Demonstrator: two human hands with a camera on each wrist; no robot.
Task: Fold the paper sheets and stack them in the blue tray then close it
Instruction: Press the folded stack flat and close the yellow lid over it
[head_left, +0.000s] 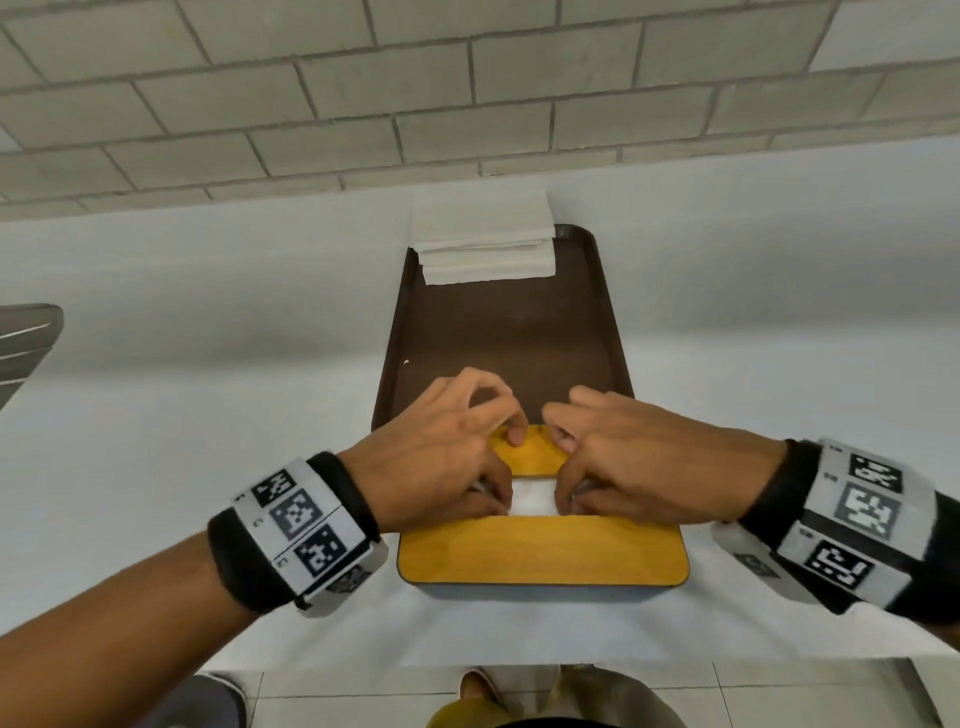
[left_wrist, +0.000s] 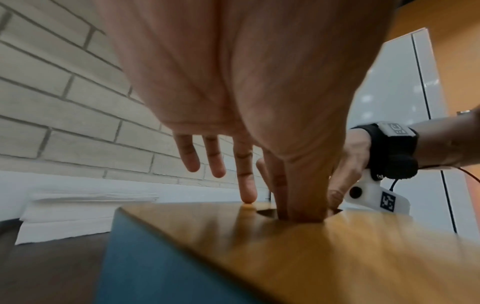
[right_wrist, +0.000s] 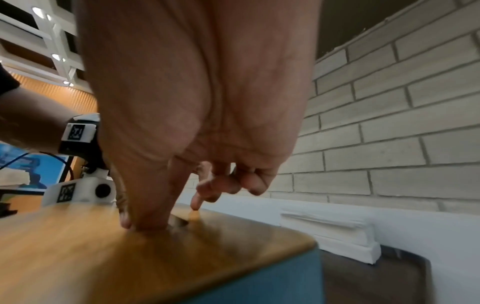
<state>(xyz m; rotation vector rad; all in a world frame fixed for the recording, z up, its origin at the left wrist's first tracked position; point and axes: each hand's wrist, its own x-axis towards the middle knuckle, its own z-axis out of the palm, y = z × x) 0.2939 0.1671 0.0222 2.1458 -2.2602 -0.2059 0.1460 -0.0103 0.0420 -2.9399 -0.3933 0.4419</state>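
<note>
The blue box (head_left: 540, 590) stands at the near end of a brown tray (head_left: 498, 332), at about 6 o'clock of the tray's floor, on a white table (head_left: 208, 364). A wooden lid (head_left: 540, 551) sits on top of the box. The lid has a rectangular slot at its middle, and white paper (head_left: 532, 498) shows through that slot.

Left hand (head_left: 441, 447): the thumb and forefinger reach down into the slot at its 9 o'clock end, close together. Whether they pinch the paper or only press the slot's edge cannot be told. The middle finger rests its tip on the lid at the far side; the remaining two fingers (left_wrist: 191, 156) are straight and lifted clear.

Right hand (head_left: 634, 457): the thumb and forefinger go into the slot at its 3 o'clock end in the same manner, and what they grip cannot be told either. One finger touches the lid at the far side; the others are curled loosely above it.

A stack of folded paper sheets (head_left: 485, 244) lies at the tray's far end, toward 12 o'clock, well apart from the box and overhanging the tray's rim. A brick wall (head_left: 467, 93) runs behind the table.
</note>
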